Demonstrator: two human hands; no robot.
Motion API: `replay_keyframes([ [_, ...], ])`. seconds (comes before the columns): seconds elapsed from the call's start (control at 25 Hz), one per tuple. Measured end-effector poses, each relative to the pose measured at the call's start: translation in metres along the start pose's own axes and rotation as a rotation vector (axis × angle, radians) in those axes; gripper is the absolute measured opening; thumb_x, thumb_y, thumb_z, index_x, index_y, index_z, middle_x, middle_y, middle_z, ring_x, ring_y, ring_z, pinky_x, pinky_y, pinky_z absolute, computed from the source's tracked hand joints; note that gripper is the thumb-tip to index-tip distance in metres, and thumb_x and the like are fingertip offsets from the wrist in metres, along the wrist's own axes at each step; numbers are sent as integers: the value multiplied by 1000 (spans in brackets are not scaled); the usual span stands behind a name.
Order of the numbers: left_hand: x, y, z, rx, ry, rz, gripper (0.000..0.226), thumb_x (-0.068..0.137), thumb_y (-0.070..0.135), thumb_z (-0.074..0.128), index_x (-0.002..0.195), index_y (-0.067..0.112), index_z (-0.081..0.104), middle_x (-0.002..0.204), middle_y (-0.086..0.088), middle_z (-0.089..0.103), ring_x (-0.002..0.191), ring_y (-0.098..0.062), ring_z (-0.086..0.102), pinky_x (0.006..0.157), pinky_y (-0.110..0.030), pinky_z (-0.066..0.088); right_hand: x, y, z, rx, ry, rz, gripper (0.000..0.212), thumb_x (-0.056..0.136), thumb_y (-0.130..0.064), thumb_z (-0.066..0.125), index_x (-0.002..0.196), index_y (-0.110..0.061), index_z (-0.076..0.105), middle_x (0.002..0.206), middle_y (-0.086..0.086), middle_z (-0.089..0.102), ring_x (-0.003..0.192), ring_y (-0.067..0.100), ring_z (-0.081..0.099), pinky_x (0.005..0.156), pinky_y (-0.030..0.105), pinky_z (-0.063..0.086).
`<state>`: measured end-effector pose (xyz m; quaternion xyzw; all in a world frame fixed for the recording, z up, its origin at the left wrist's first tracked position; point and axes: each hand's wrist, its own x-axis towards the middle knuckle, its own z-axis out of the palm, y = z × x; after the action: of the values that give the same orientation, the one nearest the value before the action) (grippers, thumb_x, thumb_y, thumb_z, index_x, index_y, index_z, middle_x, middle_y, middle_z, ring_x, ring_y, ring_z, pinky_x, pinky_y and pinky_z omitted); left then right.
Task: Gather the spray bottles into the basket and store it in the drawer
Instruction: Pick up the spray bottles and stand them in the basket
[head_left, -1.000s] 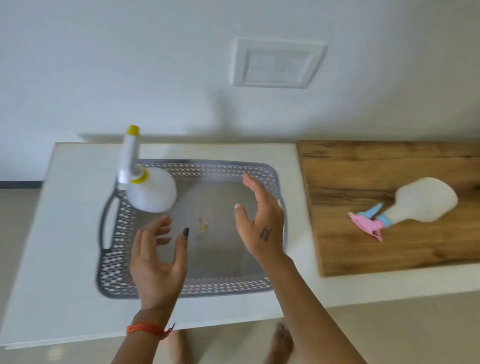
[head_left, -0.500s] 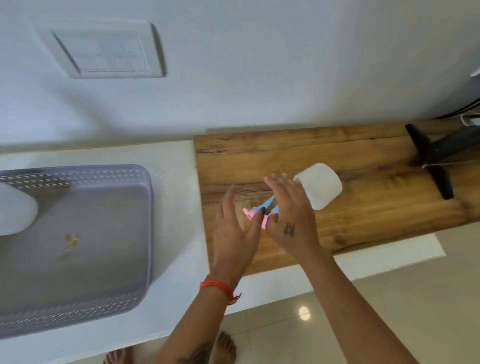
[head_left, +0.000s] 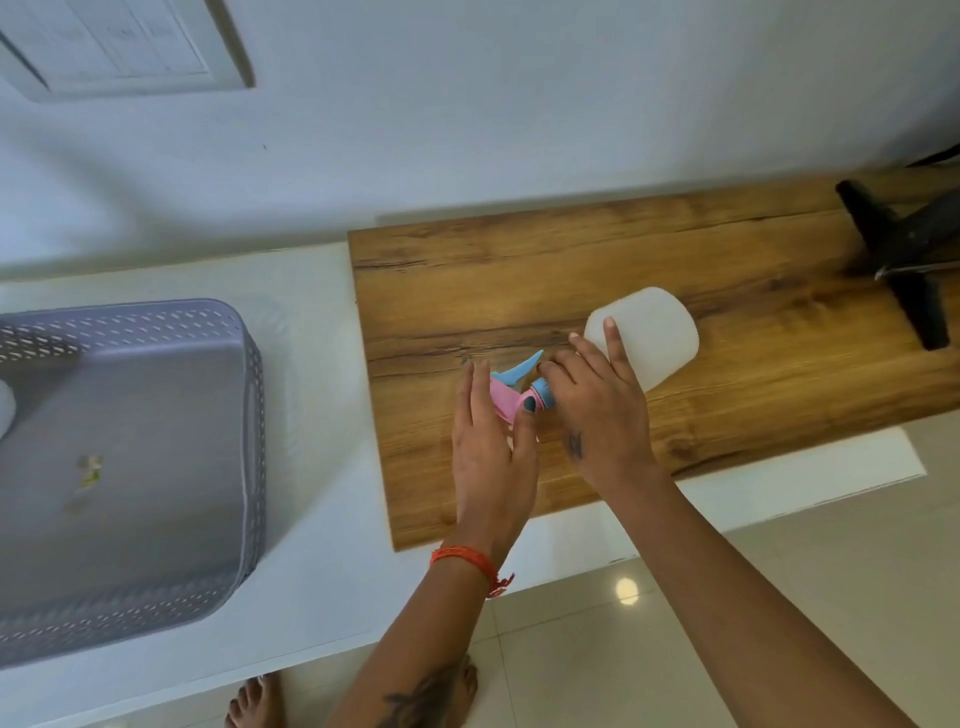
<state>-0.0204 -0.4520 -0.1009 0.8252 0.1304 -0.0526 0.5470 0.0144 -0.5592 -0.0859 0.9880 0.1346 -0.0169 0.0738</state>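
Your right hand (head_left: 597, 415) lies over the neck and shoulder of the spray bottle (head_left: 652, 335), fingers extended along its translucent white, rounded body; whether they curl under it cannot be told. Your left hand (head_left: 491, 441) is spread, fingers straight, with the thumb touching the glossy pink-and-blue trigger head (head_left: 511, 395). The bottle lies on its side on the wooden board (head_left: 753, 291), a flat slab with a brown, streaked grain, with its base pointing far right. To the left, on the smooth white counter (head_left: 322, 467), sits the grey plastic basket (head_left: 156, 441), rectangular with rounded corners and perforated walls. A second white bottle (head_left: 5, 408) shows only as a sliver at the basket's left edge. A black stand (head_left: 904, 249) rests on the board's far right end.
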Motion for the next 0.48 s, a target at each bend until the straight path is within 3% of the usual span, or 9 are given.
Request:
replay_keyframes([
  [0.12, -6, 5, -32, -244, 124, -13, 53, 96, 46, 31, 145, 34, 17, 156, 9, 19, 140, -9, 25, 107, -27, 34, -2, -22, -20, 117, 137, 23, 49, 66, -1, 78, 112, -3, 62, 114, 16, 67, 115, 35, 57, 113, 54, 21],
  [0.24, -14, 8, -71, -506, 182, -191, 44, 99, 38, 24, 143, 37, 24, 153, 7, 28, 137, -14, 32, 112, -40, 32, 2, -55, -53, 287, 309, 81, 41, 72, -3, 76, 111, -1, 63, 112, 18, 68, 110, 35, 61, 107, 56, 34],
  [0.32, -19, 11, -100, -622, 170, -269, 42, 99, 37, 20, 140, 37, 28, 150, 6, 34, 133, -16, 39, 110, -41, 35, 8, -84, -79, 454, 403, 133, 40, 77, -8, 73, 114, 0, 62, 114, 18, 67, 108, 35, 62, 104, 55, 39],
  [0.4, -25, 14, -133, -674, 133, -272, 42, 99, 38, 17, 138, 39, 31, 144, 10, 39, 127, -13, 43, 105, -36, 39, 16, -119, -109, 648, 478, 138, 40, 78, -12, 72, 115, -1, 61, 112, 17, 68, 104, 32, 62, 96, 41, 46],
  [0.48, -30, 14, -167, -737, 112, -259, 42, 98, 40, 17, 137, 40, 33, 138, 14, 41, 125, -10, 45, 102, -31, 42, 24, -156, -136, 817, 517, 112, 39, 79, -19, 71, 113, -2, 62, 111, 14, 68, 102, 23, 60, 88, 18, 42],
])
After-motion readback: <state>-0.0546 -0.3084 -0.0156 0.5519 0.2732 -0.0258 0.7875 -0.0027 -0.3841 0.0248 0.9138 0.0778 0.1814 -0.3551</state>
